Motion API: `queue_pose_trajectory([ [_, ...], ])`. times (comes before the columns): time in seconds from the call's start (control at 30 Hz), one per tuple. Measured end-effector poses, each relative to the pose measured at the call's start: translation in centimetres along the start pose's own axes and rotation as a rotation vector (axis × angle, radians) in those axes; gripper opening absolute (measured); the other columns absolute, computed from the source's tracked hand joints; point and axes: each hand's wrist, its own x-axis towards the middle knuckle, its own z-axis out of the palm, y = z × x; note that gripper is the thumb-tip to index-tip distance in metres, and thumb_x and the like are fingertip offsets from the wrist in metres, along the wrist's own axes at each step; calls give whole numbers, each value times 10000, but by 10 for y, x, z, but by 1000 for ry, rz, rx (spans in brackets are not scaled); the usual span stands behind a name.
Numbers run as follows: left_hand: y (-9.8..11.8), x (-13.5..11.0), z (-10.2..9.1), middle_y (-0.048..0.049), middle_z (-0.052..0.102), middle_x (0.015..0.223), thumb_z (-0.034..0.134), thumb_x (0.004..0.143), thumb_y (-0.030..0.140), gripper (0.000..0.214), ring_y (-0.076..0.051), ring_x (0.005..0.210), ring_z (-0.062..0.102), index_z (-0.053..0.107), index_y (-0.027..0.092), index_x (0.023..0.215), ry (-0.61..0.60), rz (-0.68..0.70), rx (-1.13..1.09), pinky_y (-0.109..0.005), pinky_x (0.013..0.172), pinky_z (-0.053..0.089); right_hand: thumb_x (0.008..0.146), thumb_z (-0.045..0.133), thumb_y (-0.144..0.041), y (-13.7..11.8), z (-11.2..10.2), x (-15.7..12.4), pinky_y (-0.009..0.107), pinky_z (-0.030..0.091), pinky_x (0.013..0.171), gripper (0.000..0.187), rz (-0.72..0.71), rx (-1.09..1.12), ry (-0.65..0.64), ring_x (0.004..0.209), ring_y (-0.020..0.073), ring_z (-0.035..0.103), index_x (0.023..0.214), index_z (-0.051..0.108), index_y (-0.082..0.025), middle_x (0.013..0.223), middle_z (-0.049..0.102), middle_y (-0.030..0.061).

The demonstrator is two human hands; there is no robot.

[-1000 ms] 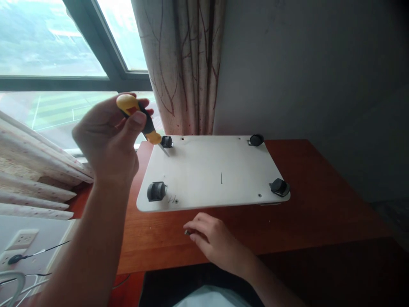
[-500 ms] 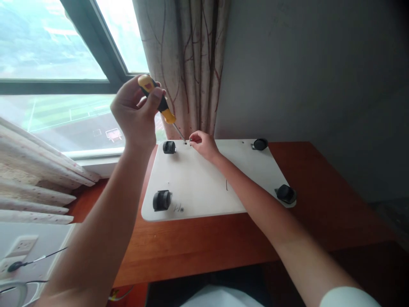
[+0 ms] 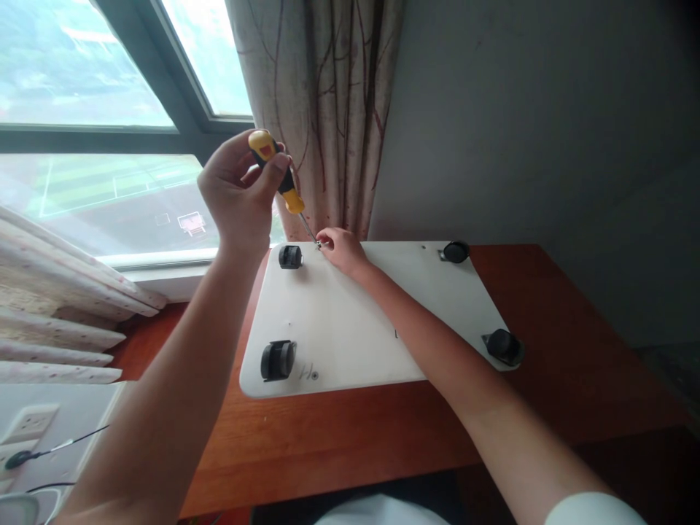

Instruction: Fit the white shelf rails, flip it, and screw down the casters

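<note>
A white board (image 3: 350,321) lies flat on the red-brown table (image 3: 339,437) with black caster wheels at its corners: far left (image 3: 289,257), near left (image 3: 277,360), far right (image 3: 455,251), near right (image 3: 503,345). My left hand (image 3: 240,193) is closed round the yellow and black handle of a screwdriver (image 3: 276,173). Its tip slants down to the board's far edge. My right hand (image 3: 339,248) pinches a small screw (image 3: 319,246) right at that tip, beside the far left caster.
A patterned curtain (image 3: 328,109) hangs behind the board, with a window (image 3: 82,109) to the left and a grey wall (image 3: 519,117) to the right. A white unit with a power socket (image 3: 27,423) and a black cable (image 3: 55,446) sits at the lower left.
My right hand left the table's near edge and reached across the board to its far edge with the screw. My left hand brought the screwdriver right, its tip onto that spot.
</note>
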Motion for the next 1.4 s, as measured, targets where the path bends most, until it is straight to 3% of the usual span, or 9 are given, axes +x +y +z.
queue_pose_trajectory([
  [0.1,-4,-2,3,-24,732,951,849,748,259,363,-144,892,701,692,175,1065,-2,3,16,-347,834,599,807,579,-49,-8,-14,-24,277,489,855,348,-17,-61,36,844,146,624,1131,657,-151,1086,686,80],
  [0.17,-7,-4,5,-15,735,938,855,737,252,355,-135,889,698,694,181,1045,8,2,38,-338,830,600,830,578,-88,-17,-28,-57,303,503,875,344,-18,-110,69,841,153,627,1160,642,-161,1088,689,78],
  [0.37,-16,-8,9,-20,739,955,840,753,223,359,-122,871,690,675,164,1066,-14,4,56,-361,839,581,920,516,-148,-42,-69,-196,379,538,927,308,-140,-260,150,1027,208,637,1204,628,-191,1126,695,84],
  [0.5,-19,-10,11,-22,737,983,822,776,224,343,-126,900,685,669,171,1078,-24,0,66,-368,852,560,903,527,-86,-36,-74,-273,417,564,927,377,-130,-326,290,1060,219,661,1238,622,-228,1097,709,84],
  [0.63,-21,-10,12,-6,732,1007,820,788,241,351,-123,934,677,657,187,1093,-44,-3,61,-378,888,537,888,556,-97,-24,-62,-318,507,559,953,446,-136,-371,362,1196,280,629,1308,589,-245,1224,688,104],
  [0.8,-22,-8,14,-1,725,1008,823,793,227,361,-110,938,665,648,161,1102,-69,-6,73,-375,892,517,902,584,-149,-12,-44,-337,578,492,1035,439,-158,-446,375,1295,307,565,1331,562,-235,1328,645,116],
  [1.03,-18,-6,14,14,722,1004,804,816,239,320,-108,910,671,664,191,1099,-66,17,66,-380,882,531,866,633,-98,8,-29,-338,512,478,1040,396,-192,-563,452,1225,265,625,1229,595,-249,1251,698,91],
  [1.23,-18,-5,14,-11,729,986,809,802,199,338,-117,901,681,663,146,1103,-52,33,87,-363,850,553,847,647,-95,9,-26,-336,485,442,1069,356,-196,-561,486,1235,254,617,1172,617,-236,1238,702,90],
  [1.4,-20,-4,14,-14,732,969,811,763,241,340,-135,893,695,687,185,1074,-34,20,129,-330,829,589,876,623,-87,9,-25,-336,490,394,1098,344,-207,-531,492,1274,251,579,1197,605,-212,1257,687,108],
])
